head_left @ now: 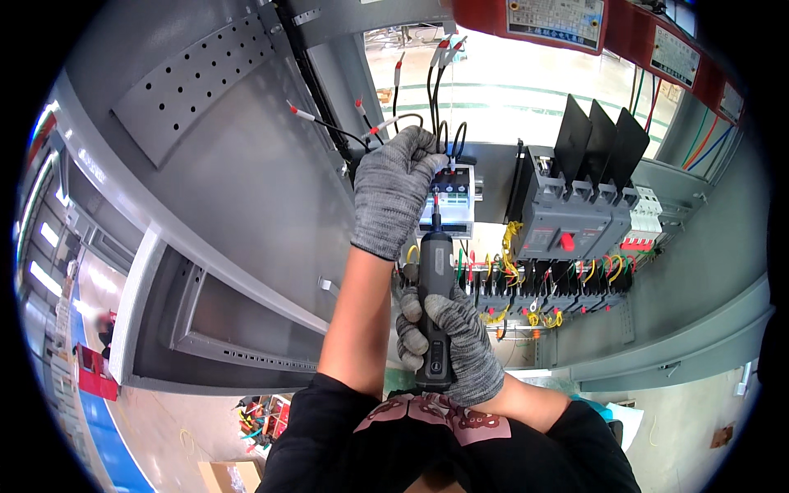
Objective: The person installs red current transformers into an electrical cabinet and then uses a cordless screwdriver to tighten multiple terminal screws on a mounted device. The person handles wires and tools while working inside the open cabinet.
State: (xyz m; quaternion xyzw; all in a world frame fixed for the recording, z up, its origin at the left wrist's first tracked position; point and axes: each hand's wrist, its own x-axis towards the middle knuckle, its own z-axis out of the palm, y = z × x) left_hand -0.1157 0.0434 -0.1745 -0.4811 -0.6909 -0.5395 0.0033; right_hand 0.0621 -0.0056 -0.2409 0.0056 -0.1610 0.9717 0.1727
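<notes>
In a grey knitted glove, my right hand wraps round a dark cordless electric screwdriver, held upright in front of me. Its bit reaches up to the terminals of a small white and blue meter module on the rail. Gloved the same way, my left hand is closed at the module's upper left, by the black wires with red end sleeves. Its fingertips sit where a wire enters the terminals, and what they pinch is hidden.
To the right stands a large grey circuit breaker with black phase barriers, beside a small white breaker. Below runs a row of smaller breakers with yellow wires. Red busbar pieces cross the top. A grey cabinet panel borders the left.
</notes>
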